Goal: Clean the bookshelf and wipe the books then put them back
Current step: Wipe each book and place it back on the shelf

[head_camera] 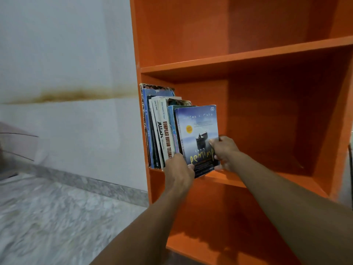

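An orange bookshelf (238, 58) fills the right half of the view. On its middle shelf, against the left wall, stands a row of several books (160, 129). The front one is a blue paperback (198, 134) with a sky cover, upright and jutting slightly over the shelf's front edge. My left hand (178, 170) grips its lower left corner by the spine. My right hand (223, 152) holds its right edge, thumb on the cover and fingers behind.
The shelf compartment above and the one below hold nothing that I can see. Right of the books the middle shelf (267, 176) is bare. A white wall with a brown stain (63, 95) and a grey marble floor (57, 217) lie to the left.
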